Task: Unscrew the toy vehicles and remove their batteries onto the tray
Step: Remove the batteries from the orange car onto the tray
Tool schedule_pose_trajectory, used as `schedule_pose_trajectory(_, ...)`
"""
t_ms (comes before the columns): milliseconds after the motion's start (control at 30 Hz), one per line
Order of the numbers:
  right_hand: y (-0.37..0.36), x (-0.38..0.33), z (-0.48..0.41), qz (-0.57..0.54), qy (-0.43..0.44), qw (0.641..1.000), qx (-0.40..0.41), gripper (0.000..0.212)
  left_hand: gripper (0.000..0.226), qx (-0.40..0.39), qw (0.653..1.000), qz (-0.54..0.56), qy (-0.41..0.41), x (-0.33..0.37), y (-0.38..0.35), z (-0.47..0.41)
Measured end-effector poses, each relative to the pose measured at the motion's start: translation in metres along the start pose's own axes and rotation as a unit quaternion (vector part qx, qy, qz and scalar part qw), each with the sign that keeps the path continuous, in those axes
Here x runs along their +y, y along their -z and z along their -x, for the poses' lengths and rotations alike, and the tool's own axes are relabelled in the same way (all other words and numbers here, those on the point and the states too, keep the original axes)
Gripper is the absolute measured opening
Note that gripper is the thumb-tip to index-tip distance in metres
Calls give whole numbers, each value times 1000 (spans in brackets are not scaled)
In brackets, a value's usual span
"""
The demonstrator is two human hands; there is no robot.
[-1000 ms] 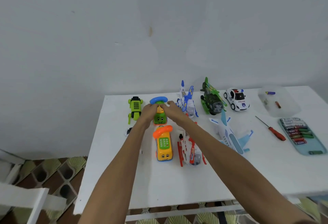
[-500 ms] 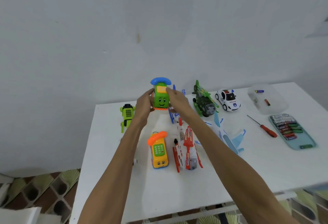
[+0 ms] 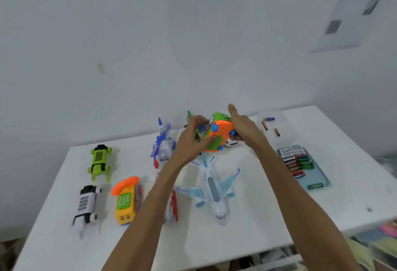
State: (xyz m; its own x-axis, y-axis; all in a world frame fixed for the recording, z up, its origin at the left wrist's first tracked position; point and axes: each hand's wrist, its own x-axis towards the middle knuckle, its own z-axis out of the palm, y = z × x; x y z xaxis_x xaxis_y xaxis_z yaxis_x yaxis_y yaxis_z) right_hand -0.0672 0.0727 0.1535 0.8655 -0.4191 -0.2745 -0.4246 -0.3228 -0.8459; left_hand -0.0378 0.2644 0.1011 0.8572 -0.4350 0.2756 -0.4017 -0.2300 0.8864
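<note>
Plastic, likely light and slick, so I had the toy bus [image 3: 217,134] clamped by its sides in the fingers of left hand [image 3: 189,141] and right hand [image 3: 242,125].

A single wide-angle camera sits on the person's head, at the near edge of the white table [image 3: 268,217], facing forward and down. It is close: both bare forearms enter from the bottom of the frame. The left hand [image 3: 189,144] and right hand [image 3: 242,126] grip the green-and-orange toy vehicle [image 3: 219,133] at mid-frame, above the table's far edge. That edge slopes up to the right, so the view is tilted. The pale wall [image 3: 129,45] fills the upper half.
</note>
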Motion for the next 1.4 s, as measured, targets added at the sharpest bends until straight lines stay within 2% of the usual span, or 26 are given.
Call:
schedule_pose_trajectory(67,25,26,-14,-33,-2,999,-14,77,65,14,1000,-18,17,1,-38,-8)
schedule_pose_trajectory(133,55,51,-25,-85,-2,995,-61,70,72,38,997,-9,72,3,-74,-19)
schedule_pose_trajectory(200,83,74,-35,-107,3,985,-132,59,57,77,987,55,128,7,-108,-25)
schedule_pose_trajectory(267,83,90,-29,-85,41,983,-157,48,38,84,971,142,174,4,-122,-17)
schedule_pose_trajectory(433,106,141,-48,147,149,968,-135,24,52,145,928,239,245,2,-178,-14)
schedule_pose_trajectory(500,103,163,-52,286,178,936,-106,20,63,167,913,260,268,-3,-184,-16)
schedule_pose_trajectory(567,94,184,-49,379,174,903,-105,29,74,173,903,277,278,-10,-185,-20)
schedule_pose_trajectory(633,86,201,-44,423,168,883,-112,34,74,176,900,280,285,-19,-185,-25)
schedule_pose_trajectory(733,78,219,-43,446,179,872,-96,36,60,175,902,264,292,-25,-183,-35)
schedule_pose_trajectory(800,75,223,-46,424,180,883,-87,33,50,173,902,259,300,-31,-183,-36)
schedule_pose_trajectory(867,75,222,-49,369,165,911,-77,28,45,161,905,254,300,-36,-183,-33)
schedule_pose_trajectory(967,79,216,-52,235,136,962,-25,25,51,140,909,257,298,-46,-181,-30)
schedule_pose_trajectory(1067,91,200,-50,103,130,986,30,15,38,119,907,266,303,-52,-182,-29)
schedule_pose_trajectory(1133,98,183,-46,20,128,990,55,12,32,114,903,275,311,-56,-182,-30)
schedule_pose_trajectory(1233,105,161,-36,-75,120,989,31,16,31,108,894,291,323,-57,-182,-30)
schedule_pose_trajectory(1400,104,142,-29,-176,181,967,40,18,34,97,889,313,320,-56,-184,-32)
